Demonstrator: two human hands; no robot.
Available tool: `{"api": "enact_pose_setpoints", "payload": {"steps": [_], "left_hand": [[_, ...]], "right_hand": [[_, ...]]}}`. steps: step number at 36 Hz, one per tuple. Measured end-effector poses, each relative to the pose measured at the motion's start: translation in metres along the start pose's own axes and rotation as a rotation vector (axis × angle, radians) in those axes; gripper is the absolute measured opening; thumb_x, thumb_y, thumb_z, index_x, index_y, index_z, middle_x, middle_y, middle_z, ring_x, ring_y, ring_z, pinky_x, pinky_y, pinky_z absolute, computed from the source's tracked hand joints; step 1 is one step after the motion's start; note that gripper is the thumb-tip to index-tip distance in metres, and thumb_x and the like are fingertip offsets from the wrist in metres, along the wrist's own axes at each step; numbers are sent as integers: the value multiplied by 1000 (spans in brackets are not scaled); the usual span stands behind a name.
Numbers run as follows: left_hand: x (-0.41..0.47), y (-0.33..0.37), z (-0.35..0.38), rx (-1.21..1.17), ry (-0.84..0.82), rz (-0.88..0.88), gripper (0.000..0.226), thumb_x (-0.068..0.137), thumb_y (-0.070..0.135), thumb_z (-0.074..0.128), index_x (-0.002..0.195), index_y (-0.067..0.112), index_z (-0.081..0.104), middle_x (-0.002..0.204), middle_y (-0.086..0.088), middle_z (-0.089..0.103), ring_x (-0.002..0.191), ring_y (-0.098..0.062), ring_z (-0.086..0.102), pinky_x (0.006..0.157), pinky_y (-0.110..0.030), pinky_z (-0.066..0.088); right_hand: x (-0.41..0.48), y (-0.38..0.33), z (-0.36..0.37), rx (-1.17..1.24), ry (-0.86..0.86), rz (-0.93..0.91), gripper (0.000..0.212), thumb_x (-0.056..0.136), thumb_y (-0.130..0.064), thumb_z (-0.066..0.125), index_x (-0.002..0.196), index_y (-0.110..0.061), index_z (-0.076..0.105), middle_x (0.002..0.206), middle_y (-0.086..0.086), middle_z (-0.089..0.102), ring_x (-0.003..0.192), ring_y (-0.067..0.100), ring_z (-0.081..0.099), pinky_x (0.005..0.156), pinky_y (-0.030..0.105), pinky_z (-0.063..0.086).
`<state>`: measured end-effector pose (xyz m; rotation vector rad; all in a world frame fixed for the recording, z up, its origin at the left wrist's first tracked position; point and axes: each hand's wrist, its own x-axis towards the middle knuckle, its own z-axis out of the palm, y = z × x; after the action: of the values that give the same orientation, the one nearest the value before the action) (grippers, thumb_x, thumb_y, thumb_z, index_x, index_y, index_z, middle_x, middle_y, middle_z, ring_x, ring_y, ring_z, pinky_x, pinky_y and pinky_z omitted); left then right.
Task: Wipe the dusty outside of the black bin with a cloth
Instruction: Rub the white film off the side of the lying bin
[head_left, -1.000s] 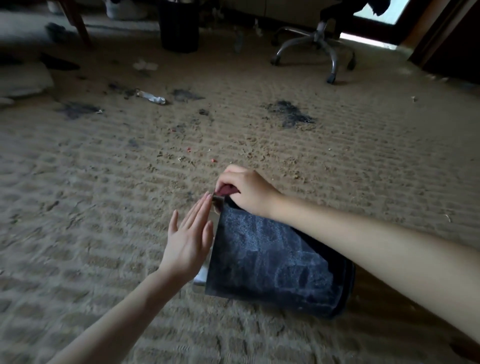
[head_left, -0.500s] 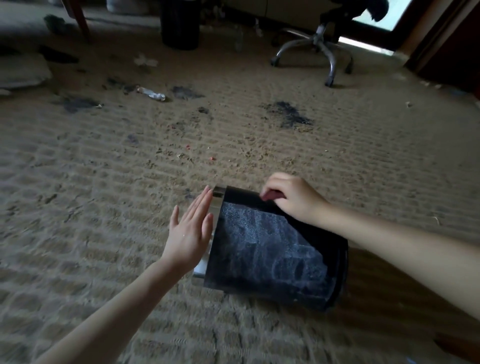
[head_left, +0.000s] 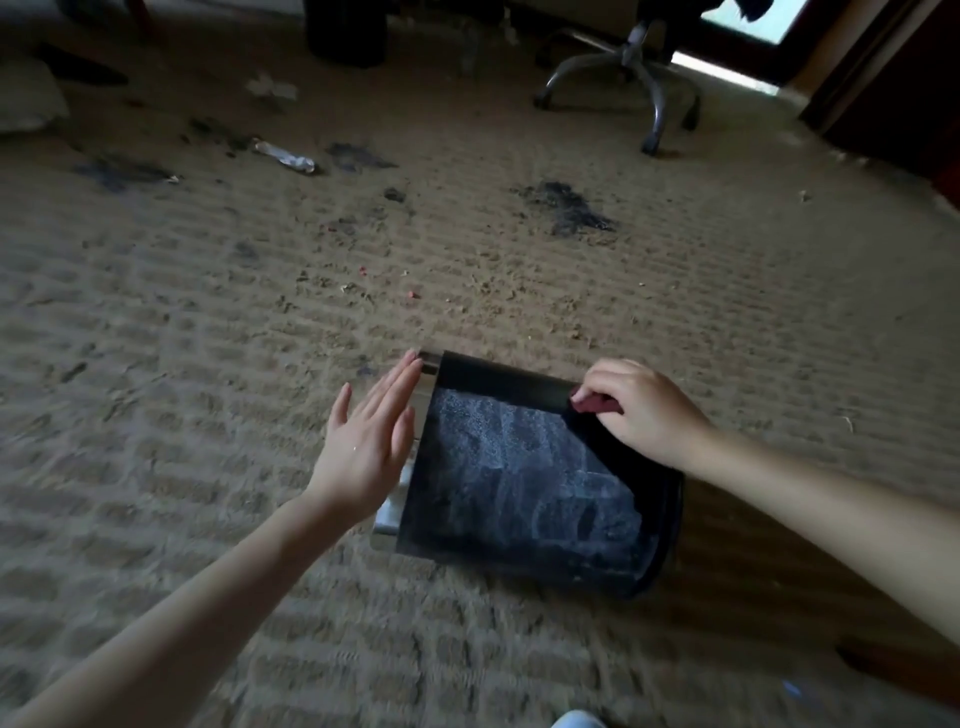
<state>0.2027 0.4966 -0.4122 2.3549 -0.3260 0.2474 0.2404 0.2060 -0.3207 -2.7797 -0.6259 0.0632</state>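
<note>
right hand (head_left: 644, 410): fingers curled, pinching a small dark-red cloth (head_left: 592, 402) and pressing it onto the far upper edge of the black bin (head_left: 519, 483), close to the bin's rounded right end. only a corner of the cloth shows under the fingers.

bin: lies on its side on the tan carpet (head_left: 208, 364), with the silver band (head_left: 429, 366) at its left end. the upward face carries a grey dust film. along the bin's far edge a dust-free black strip runs from the silver band to the cloth. a second dust-free wedge lies beside the right wrist.

left hand (head_left: 369, 441): flat, fingers straight and together, holding nothing. palm faces the bin's silver-band end, fingertips at the band's far corner. full palm contact: cannot tell.

around the bin: carpet borders every edge. nearest litter is grit and small red crumbs (head_left: 413, 295), beyond the far edge and apart from it. further beyond is a dark stain (head_left: 571, 210), and beyond and to the left a crumpled wrapper (head_left: 285, 156). well beyond the bin stand an office chair base (head_left: 639, 78) and a second dark bin (head_left: 345, 31). both forearms enter from the bin's near side, one at each end.
</note>
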Motion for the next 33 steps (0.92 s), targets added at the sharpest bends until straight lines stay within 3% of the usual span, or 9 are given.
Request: {"api": "enact_pose_setpoints", "payload": {"steps": [5, 10, 14, 15, 17, 20, 23, 27, 33], "left_hand": [[2, -3, 3, -13, 44, 10, 51, 95, 35, 18, 144, 27, 28, 150, 22, 18, 136, 10, 17, 115, -50, 12], [2, -2, 1, -2, 70, 12, 52, 93, 34, 19, 142, 27, 35, 146, 18, 27, 132, 12, 20, 113, -48, 14], [2, -3, -2, 16, 77, 33, 50, 94, 34, 22, 141, 24, 36, 145, 19, 28, 130, 12, 22, 112, -47, 16], [2, -3, -2, 16, 73, 35, 51, 94, 34, 22, 141, 24, 36, 145, 18, 28, 130, 11, 23, 112, -48, 17], [2, -3, -2, 13, 72, 43, 51, 94, 34, 23, 141, 23, 36, 146, 17, 29, 131, 9, 25, 113, -49, 17], [0, -2, 0, 1, 77, 43, 50, 94, 33, 22, 142, 23, 35, 147, 16, 28, 132, 7, 26, 113, -50, 18], [-1, -2, 1, 3, 60, 29, 52, 95, 34, 18, 144, 24, 29, 148, 15, 25, 133, 6, 23, 113, -50, 17], [1, -2, -1, 20, 17, 17, 55, 94, 38, 13, 146, 23, 22, 150, 15, 21, 134, 7, 18, 115, -48, 14], [1, -2, 1, -15, -22, -64, 61, 90, 47, 7, 146, 27, 17, 147, 22, 14, 132, 14, 10, 116, -41, 7]], "right_hand": [[42, -57, 4, 140, 68, -134, 26, 74, 7, 54, 87, -11, 69, 92, 5, 62, 90, 25, 57, 78, 43, 49], [86, -114, 32, 174, -50, -222, 20, 76, 7, 52, 84, -7, 64, 89, 9, 59, 86, 28, 55, 72, 43, 47], [54, -86, 34, 99, 20, -198, 20, 79, 6, 57, 87, -10, 67, 95, 3, 63, 95, 22, 55, 62, 16, 35], [40, -73, 31, 85, 45, -176, 21, 77, 6, 60, 87, -11, 67, 95, 2, 64, 95, 21, 56, 64, 15, 35], [14, -42, 22, 63, 84, -104, 23, 77, 5, 62, 87, -14, 68, 93, -2, 64, 94, 20, 57, 74, 28, 47], [-14, -5, 3, -7, 29, 38, 23, 78, -1, 62, 86, -22, 67, 91, -13, 58, 95, 17, 57, 78, 41, 51], [-13, -6, -9, -17, -26, 60, 24, 77, 1, 59, 85, -20, 68, 89, -11, 58, 94, 19, 57, 79, 37, 49], [31, -54, 5, 87, 38, -69, 25, 78, 4, 54, 87, -14, 69, 92, -2, 63, 92, 18, 56, 78, 37, 49], [81, -108, 36, 63, -82, -165, 19, 79, 4, 50, 89, -9, 60, 91, 5, 52, 94, 26, 50, 76, 40, 46]]}}
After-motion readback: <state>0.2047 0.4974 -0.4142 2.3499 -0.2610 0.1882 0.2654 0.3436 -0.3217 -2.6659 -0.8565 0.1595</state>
